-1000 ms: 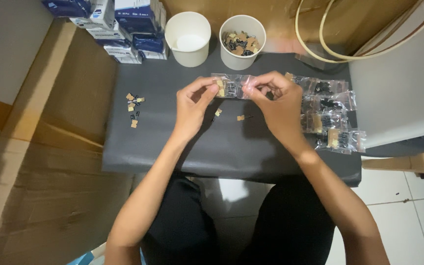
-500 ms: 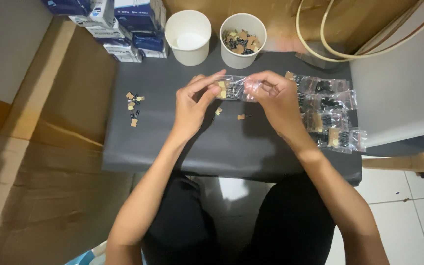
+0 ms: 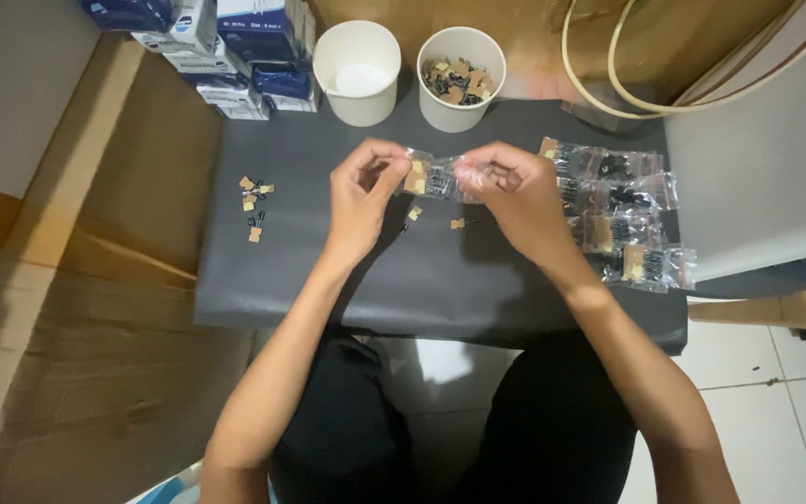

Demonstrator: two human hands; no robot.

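Note:
Both my hands hold one small clear plastic bag of dark parts with tan tabs, a little above the dark grey tabletop. My left hand pinches the bag's left end. My right hand pinches its right end. Two loose tan pieces lie on the table just below the bag.
A pile of similar clear bags lies at my right. Two white cups stand at the back: one empty, one holding parts. A small cluster of parts sits at the left. Blue-and-white boxes and cardboard flank the table.
Both hands have lifted the bag slightly and drawn it a bit toward the left; otherwise the scene is the same.

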